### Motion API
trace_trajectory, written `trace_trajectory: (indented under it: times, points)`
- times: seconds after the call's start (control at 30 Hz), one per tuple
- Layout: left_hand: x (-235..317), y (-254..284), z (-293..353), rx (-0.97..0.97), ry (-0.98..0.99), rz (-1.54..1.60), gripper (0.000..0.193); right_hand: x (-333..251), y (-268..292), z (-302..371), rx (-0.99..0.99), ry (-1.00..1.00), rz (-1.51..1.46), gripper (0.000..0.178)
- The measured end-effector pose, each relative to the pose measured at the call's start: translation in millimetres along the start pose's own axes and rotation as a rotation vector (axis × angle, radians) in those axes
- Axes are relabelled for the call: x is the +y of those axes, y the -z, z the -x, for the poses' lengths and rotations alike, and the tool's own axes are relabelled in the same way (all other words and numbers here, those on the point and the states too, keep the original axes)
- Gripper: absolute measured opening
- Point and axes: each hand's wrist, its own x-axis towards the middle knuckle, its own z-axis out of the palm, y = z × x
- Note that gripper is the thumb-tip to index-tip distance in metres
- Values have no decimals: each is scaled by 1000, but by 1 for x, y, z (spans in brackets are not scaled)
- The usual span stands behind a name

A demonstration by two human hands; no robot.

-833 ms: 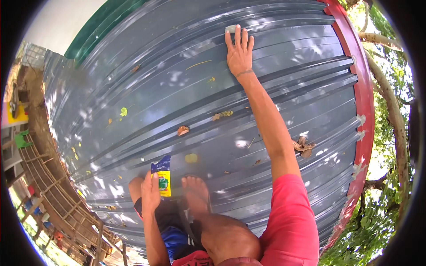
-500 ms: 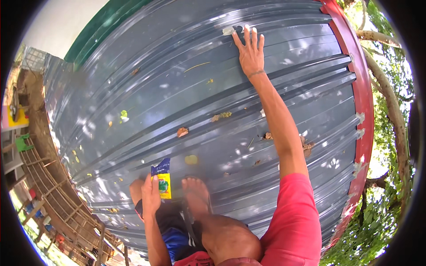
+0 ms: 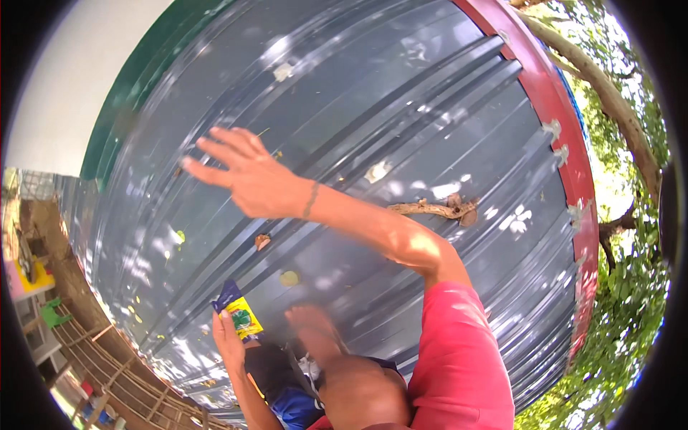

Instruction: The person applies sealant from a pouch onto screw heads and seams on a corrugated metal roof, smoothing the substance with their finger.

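Observation:
My left hand (image 3: 228, 340) grips a small blue and yellow packet (image 3: 244, 315) with a green print, thumb across its side. The packet's blue top end looks torn or folded over. My right hand (image 3: 251, 175) stretches out to the left above the dark grey corrugated roof (image 3: 351, 258), fingers spread and holding nothing. Whether its fingertips touch the metal I cannot tell. Pale patches of sealant stick to the sheet: one upper patch (image 3: 283, 72) lies beyond my right hand, and a second patch (image 3: 378, 170) is just past my right forearm.
A dry stick (image 3: 433, 209) lies on the ridges beside my right forearm. A brown leaf (image 3: 262, 241) and a yellow leaf (image 3: 289, 278) rest nearby. Red edge trim (image 3: 573, 172) runs along the right, with tree branches (image 3: 609, 93) beyond. A bamboo fence (image 3: 122, 373) stands below at left.
My right hand has left the upper sealant patch and swung left and nearer to me. The view has turned, and the stick has come into sight. The packet stays in my left hand.

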Motion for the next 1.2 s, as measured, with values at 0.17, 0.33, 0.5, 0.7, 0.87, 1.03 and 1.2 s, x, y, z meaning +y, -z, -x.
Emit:
trace_trajectory:
  times: [0.17,0.33,0.5,0.7,0.87,1.03,1.2]
  points:
    - [26,15,-30,-71,-118,107,32,5,79,22,118,5,-10,78]
    - [52,59,-49,-32,-178,186,27,72,187,127,293,-571,172,80]
    - [88,71,-71,-85,-224,119,32,93,286,266,478,-889,562,83]
    - [163,-9,-72,-236,-317,-12,34,109,316,364,455,-961,632,83]
    - [200,-63,-108,-401,-389,-68,31,120,326,362,441,-959,792,78]
    - [241,-89,-127,-463,-363,-117,23,123,330,350,323,-1094,732,79]
    - [256,-120,-140,-521,-345,-204,24,123,311,343,282,-1012,799,82]
